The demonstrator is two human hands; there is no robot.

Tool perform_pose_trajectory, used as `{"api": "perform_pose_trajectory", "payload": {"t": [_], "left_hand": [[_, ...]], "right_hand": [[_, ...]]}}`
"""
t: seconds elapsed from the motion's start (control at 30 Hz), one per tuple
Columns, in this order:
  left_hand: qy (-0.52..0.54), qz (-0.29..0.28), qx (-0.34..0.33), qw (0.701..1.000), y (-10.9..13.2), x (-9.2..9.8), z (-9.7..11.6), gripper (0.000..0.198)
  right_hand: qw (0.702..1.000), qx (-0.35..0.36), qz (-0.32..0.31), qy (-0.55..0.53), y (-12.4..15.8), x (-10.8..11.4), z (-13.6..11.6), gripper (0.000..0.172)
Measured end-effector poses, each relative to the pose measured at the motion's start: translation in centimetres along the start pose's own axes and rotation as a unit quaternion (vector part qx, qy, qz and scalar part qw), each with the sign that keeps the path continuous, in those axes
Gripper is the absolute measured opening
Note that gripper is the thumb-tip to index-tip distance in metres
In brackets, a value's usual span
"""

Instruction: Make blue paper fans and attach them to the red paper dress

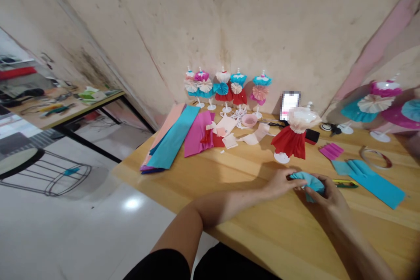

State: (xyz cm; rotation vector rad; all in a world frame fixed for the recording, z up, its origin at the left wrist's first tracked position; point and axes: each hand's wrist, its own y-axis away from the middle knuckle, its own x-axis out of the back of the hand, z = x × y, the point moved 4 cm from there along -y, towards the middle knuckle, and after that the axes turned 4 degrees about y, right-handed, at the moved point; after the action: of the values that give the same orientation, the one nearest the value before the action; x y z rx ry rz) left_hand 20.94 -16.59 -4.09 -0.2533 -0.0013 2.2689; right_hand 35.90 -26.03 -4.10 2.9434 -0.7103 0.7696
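Between both hands is a pleated blue crepe-paper fan (pixel 307 179), partly spread and held just above the table. My left hand (pixel 285 183) pinches its left side, thumb on top. From the right, my right hand (pixel 330 197) closes round the opposite edge, its thumb pressing the pleats. Just beyond the hands stands a small mannequin (pixel 297 129) on a white base, dressed in a cream top and a red paper skirt. A yellow-green cutter knife (pixel 346 183) lies right of my right hand, and blue paper strips (pixel 377 181) lie farther right.
Several dressed mannequins (pixel 238 89) line the wall, with others (pixel 377 105) at the right. Long paper sheets (pixel 179 135), magenta paper (pixel 198 133), a pink bowl (pixel 249 120), a phone (pixel 290 106) and a tape roll (pixel 376 157) lie on the wooden table (pixel 197 183). A wire stool (pixel 46 170) stands left.
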Motion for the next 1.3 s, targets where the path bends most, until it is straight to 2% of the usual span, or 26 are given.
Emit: {"api": "perform_pose_trajectory", "payload": {"t": [0.1,0.2,0.27,0.33,0.43,0.5,0.7,0.9,1.13,1.2,1.3], "left_hand": [[0.016,0.036,-0.011,0.999,-0.1,0.6,-0.1,0.039],[0.009,0.088,-0.033,0.995,0.0,1.1,0.2,0.037],[0.01,0.103,-0.033,0.994,0.0,1.2,0.3,0.038],[0.017,0.082,-0.035,0.996,0.0,0.9,0.5,0.04],[-0.011,0.013,-0.031,0.999,0.3,0.0,0.5,0.047],[-0.053,-0.015,-0.007,0.998,0.4,-0.4,0.3,0.041],[-0.041,0.031,0.002,0.999,0.3,0.0,0.2,0.036],[-0.059,0.03,-0.016,0.998,0.5,-0.3,-0.1,0.033],[-0.094,0.011,-0.017,0.995,0.8,-0.7,0.0,0.031],[-0.098,0.009,-0.012,0.995,0.7,-0.8,-0.1,0.033],[-0.085,0.016,0.009,0.996,0.5,-0.5,-0.5,0.035]], "right_hand": [[0.999,-0.025,-0.035,0.014,0.0,-0.1,0.0,0.057],[0.999,-0.02,-0.033,0.014,0.4,0.0,-0.7,0.053],[0.999,-0.015,-0.042,0.007,0.7,0.0,-1.3,0.052],[0.998,-0.02,-0.055,-0.017,0.9,-0.1,-1.7,0.052],[0.996,-0.016,-0.079,-0.046,1.3,-0.1,-2.1,0.051],[0.994,-0.015,-0.094,-0.048,1.4,-0.1,-2.0,0.05],[0.988,-0.032,-0.108,-0.101,1.1,-0.5,-1.2,0.043],[0.986,-0.062,-0.061,-0.139,1.6,-0.6,-1.8,0.046],[0.987,-0.026,0.013,-0.16,1.5,-0.1,-1.8,0.045],[0.987,-0.018,0.008,-0.163,1.5,-0.1,-1.7,0.046],[0.987,-0.007,-0.031,-0.159,1.7,-0.3,-1.6,0.049]]}}
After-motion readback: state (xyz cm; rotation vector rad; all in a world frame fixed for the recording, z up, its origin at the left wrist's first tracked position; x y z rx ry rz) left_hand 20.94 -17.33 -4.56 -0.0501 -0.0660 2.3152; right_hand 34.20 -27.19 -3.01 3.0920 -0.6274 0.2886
